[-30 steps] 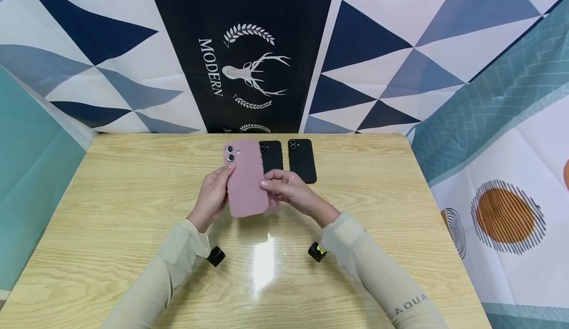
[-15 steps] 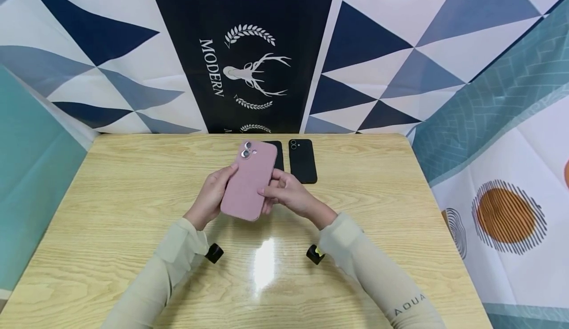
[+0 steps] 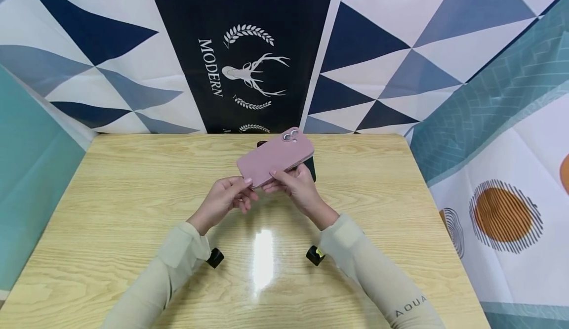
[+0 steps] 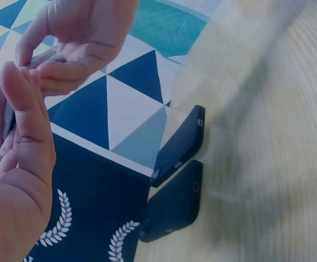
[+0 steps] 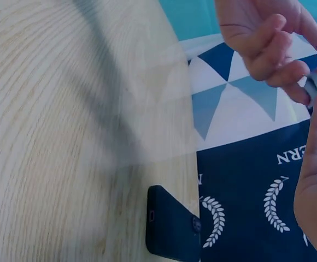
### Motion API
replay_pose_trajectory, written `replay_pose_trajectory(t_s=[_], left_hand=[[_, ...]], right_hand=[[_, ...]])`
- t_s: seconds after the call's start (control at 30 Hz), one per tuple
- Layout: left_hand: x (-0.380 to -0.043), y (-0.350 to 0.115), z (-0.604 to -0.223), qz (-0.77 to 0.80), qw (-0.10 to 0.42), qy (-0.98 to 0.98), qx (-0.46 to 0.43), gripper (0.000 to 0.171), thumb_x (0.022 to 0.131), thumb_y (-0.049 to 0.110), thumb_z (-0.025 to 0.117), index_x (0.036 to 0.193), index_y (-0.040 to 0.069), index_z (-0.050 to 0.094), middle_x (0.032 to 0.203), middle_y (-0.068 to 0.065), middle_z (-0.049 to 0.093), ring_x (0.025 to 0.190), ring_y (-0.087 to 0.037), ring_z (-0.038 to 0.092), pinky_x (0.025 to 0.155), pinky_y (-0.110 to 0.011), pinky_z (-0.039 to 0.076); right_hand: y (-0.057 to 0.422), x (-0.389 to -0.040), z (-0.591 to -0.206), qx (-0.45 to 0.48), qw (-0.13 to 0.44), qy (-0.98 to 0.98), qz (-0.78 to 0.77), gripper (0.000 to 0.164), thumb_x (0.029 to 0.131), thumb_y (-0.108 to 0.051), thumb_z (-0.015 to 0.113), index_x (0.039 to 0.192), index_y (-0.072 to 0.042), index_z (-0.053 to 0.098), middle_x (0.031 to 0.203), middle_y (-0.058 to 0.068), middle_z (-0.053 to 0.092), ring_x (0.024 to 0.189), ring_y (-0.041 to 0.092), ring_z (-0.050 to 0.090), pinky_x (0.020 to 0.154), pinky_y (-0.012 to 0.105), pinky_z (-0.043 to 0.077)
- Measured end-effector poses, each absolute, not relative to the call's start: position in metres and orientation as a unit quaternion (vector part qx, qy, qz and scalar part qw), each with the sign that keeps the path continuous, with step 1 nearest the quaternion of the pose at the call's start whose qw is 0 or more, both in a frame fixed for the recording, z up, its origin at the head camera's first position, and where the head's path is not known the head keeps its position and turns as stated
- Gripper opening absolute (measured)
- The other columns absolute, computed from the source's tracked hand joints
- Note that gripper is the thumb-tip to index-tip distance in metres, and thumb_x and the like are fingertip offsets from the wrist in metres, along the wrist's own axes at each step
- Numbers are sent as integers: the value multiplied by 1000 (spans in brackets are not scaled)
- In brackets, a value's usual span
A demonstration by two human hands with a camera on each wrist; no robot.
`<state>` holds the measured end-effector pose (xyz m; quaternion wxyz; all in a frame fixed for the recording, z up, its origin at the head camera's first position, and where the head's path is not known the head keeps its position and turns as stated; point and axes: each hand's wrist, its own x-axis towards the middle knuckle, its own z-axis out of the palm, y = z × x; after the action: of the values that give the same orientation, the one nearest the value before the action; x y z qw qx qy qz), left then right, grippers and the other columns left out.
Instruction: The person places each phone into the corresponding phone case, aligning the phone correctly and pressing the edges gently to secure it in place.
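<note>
A pink phone [image 3: 275,158] is held above the back of the table, its back face up and its two-lens camera end pointing to the upper right. My right hand [image 3: 300,190] grips its near long edge, thumb on top and fingers underneath. At the lower left corner my left hand [image 3: 224,198] pinches it with the thumb. Edge-on, the phone shows partly between both hands in the left wrist view. Two black phones [image 4: 183,142] [image 4: 175,202] lie side by side on the table beneath; the pink phone covers most of them in the head view.
The wooden table [image 3: 133,190] ends at the back against a patterned cloth wall [image 3: 355,47]. Another printed cloth hangs on the right [image 3: 498,195]. A small black block [image 3: 215,258] shows beside the left cuff, and a second black block [image 3: 314,255] beside the right.
The pink phone has turned clockwise from nearly upright to lying slantwise, and moved right and farther back. My left hand has slid from its side to its lower corner.
</note>
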<state>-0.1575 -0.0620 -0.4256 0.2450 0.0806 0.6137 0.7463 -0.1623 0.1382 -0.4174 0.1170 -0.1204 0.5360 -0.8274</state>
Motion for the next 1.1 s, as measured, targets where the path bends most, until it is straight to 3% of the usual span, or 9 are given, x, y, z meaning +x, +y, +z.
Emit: replay_pose_trajectory(t_s=[0.3,0.53,0.73,0.83,1.1], left_hand=[[-160,-55,-420,763,203,607,86,11,95,10,51,94,6,61,72,5,68,64,-6,61,60,-20,55],[-159,-56,-418,767,192,605,94,12,94,7,52,91,8,64,78,4,71,66,-6,61,62,-19,54],[-160,-53,-416,764,193,610,86,12,93,6,54,87,7,64,75,4,71,63,-6,59,61,-18,54],[-160,-52,-415,760,197,614,80,12,92,5,54,86,7,64,74,5,70,62,-5,58,60,-18,53],[-160,-53,-412,768,200,603,85,13,93,5,53,85,8,63,75,4,70,63,-6,59,60,-19,53]], right_hand=[[137,-162,-421,-116,108,513,-844,19,94,-6,52,112,0,48,85,6,73,73,16,72,70,28,59],[138,-164,-434,-149,143,509,-836,21,89,-26,65,95,-6,63,75,1,72,64,10,69,59,22,58],[133,-158,-427,-116,150,522,-832,10,91,-12,58,91,-4,64,73,2,72,62,9,68,58,21,57],[131,-155,-422,-92,144,526,-833,13,93,-5,51,89,-2,64,70,3,72,59,9,68,57,22,57],[129,-154,-416,-82,138,528,-834,14,91,-4,50,86,-2,64,68,3,71,58,10,68,57,22,57]])
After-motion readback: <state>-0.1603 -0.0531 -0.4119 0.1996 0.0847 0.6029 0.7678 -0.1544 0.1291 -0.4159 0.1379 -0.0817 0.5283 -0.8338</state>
